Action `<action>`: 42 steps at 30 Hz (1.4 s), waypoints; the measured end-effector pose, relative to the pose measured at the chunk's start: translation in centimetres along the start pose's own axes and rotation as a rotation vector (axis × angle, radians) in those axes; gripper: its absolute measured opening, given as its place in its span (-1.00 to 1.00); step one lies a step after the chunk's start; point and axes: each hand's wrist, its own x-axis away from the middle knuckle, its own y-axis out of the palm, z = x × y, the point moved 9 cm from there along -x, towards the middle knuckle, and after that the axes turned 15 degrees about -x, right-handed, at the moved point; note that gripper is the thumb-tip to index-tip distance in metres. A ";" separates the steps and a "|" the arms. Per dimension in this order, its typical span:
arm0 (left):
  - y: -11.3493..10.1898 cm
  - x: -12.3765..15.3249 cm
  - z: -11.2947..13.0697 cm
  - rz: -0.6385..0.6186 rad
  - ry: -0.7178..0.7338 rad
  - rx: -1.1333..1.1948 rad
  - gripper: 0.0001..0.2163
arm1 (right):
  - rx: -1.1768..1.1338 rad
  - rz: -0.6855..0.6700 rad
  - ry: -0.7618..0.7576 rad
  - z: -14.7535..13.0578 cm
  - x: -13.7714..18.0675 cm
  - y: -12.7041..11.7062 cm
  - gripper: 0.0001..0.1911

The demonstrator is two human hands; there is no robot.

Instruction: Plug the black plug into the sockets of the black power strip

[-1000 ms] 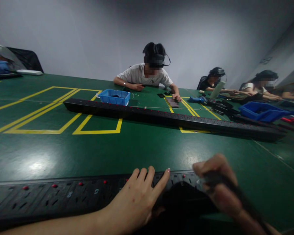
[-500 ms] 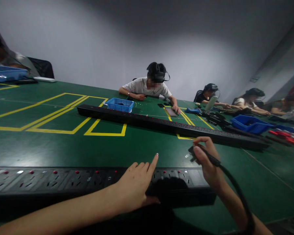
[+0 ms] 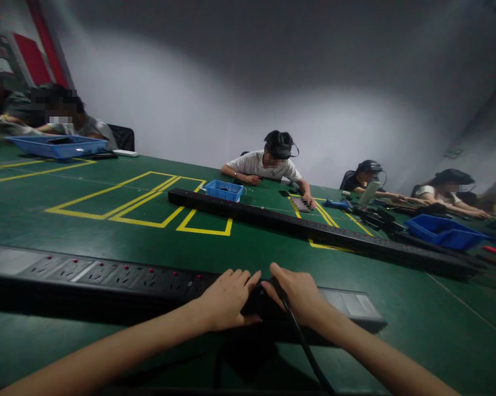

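Observation:
A long black power strip (image 3: 107, 278) with red switches lies across the green table in front of me. My left hand (image 3: 227, 297) rests flat on its top, fingers stretched out and together. Right beside it, my right hand (image 3: 299, 294) is closed around a black plug (image 3: 268, 286) pressed down onto the strip. The plug's black cable (image 3: 303, 346) trails back along my right forearm toward me. The fingertips of both hands nearly touch.
A second long black power strip (image 3: 314, 231) lies farther back over yellow floor-style markings (image 3: 148, 203). Blue bins (image 3: 224, 190) (image 3: 446, 232) (image 3: 58, 146) stand on the table. Several people sit along the far and left edges, working with their own hands.
My right hand has come down from above the table and now presses the plug onto the strip beside my left hand. My view has swung left and upward.

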 end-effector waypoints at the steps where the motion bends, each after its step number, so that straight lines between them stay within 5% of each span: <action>1: 0.0 0.0 0.0 0.003 -0.001 -0.004 -0.27 | 0.024 0.008 0.001 -0.4 0.3 0.2 -0.83; 6: -0.1 0.2 0.1 0.004 0.004 -0.011 -0.29 | 0.097 0.042 0.028 -1.0 2.0 0.9 -0.78; 11: -0.2 0.1 0.2 0.000 0.013 -0.027 -0.23 | 0.069 0.092 -0.148 -0.5 4.3 -0.4 -0.02; 14: -0.4 0.1 0.2 -0.003 0.023 -0.041 -0.21 | 0.121 0.191 -0.043 2.3 6.8 -1.9 0.09; 22: -0.9 0.2 0.7 0.019 0.070 -0.101 -0.27 | 0.283 0.153 0.016 7.1 12.7 -3.6 -0.12; 27: -1.3 0.3 0.8 0.043 0.059 -0.114 -0.27 | 0.203 0.038 -0.038 6.9 9.7 -3.2 -0.21; 33: -1.4 0.3 0.7 0.051 0.028 -0.108 -0.27 | 0.051 -0.080 -0.063 5.1 5.9 -0.1 -0.13; 42: -0.1 -0.1 0.5 0.016 -0.019 -0.118 -0.24 | 0.200 0.034 -0.208 5.1 5.4 1.1 0.00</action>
